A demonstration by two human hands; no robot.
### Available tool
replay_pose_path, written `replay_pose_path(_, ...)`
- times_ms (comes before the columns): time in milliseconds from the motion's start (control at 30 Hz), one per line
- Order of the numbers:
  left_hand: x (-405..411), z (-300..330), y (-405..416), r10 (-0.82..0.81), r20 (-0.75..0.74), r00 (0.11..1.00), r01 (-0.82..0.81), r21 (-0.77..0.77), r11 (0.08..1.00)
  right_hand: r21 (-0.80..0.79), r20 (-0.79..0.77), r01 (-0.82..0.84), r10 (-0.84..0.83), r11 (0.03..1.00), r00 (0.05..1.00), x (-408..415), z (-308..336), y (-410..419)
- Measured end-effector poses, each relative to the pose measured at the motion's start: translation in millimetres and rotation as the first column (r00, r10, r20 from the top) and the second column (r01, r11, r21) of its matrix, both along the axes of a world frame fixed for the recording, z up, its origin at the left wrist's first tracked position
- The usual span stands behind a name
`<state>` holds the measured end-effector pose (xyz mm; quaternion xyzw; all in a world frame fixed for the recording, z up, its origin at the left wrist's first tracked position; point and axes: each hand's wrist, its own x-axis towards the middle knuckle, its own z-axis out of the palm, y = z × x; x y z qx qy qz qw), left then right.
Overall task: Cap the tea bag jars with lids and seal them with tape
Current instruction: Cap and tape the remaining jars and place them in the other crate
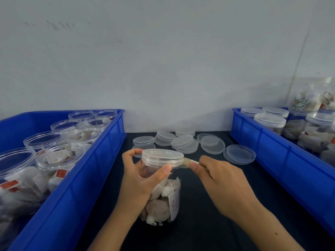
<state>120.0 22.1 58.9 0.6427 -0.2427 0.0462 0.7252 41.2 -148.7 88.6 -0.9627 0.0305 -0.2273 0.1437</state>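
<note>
From my remote seat I saw a clear jar of tea bags standing upright on the dark table, near the front and roughly midway between two blue crates. A clear lid sat on its mouth. The left hand gripped the jar's upper part from the left, its fingers curled round the far side of the lid's rim and its thumb pressed against the near side just under the lid. The right hand came in from the right, thumb and forefinger pinched together on a short strip of clear tape that ran from the lid's right edge to those fingertips; I could not tell how far the tape was already stuck down. Farther back on the table lay a scatter of loose lids, some stacked, some overlapping. The left crate held open jars filled with tea bags, none of them lidded. The right crate held capped jars, with one more jar standing higher at the far right corner, too blurred to read clearly.
</note>
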Motion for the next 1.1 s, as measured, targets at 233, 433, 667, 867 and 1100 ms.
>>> replay_pose_path(233, 0.3, -1.0, -0.5, 0.11, 0.01, 0.994, -0.111, 0.019, 0.994, -0.084, 0.039, 0.019, -0.015, 0.996, 0.999, -2.4, 6.1, -3.5)
replay_pose_path(433, 0.0, 0.4, 0.1, 0.091, 0.021, 0.996, -0.092, 0.039, 0.995, -0.097, 0.018, 0.04, -0.038, 0.994, 0.999, -0.6, 4.4, -3.0)
replay_pose_path(667, -0.7, 0.8, 0.0, 0.009, -0.019, 1.0, -0.009, 0.008, 1.0, -0.098, -0.013, 0.031, -0.033, 0.995, 0.999, 3.5, 0.4, -1.7)
replay_pose_path(867, -1.9, -0.7, -0.9, -0.026, -0.048, 0.999, 0.025, -0.023, 0.999, -0.088, -0.033, 0.012, -0.015, 0.996, 0.999, 3.3, 0.2, 0.5)
replay_pose_path(1100, -1.7, -0.1, -0.3, -0.091, -0.076, 0.993, 0.089, -0.039, 0.995, -0.057, -0.022, 0.003, -0.004, 0.998, 1.0, 2.4, -0.1, 2.9)
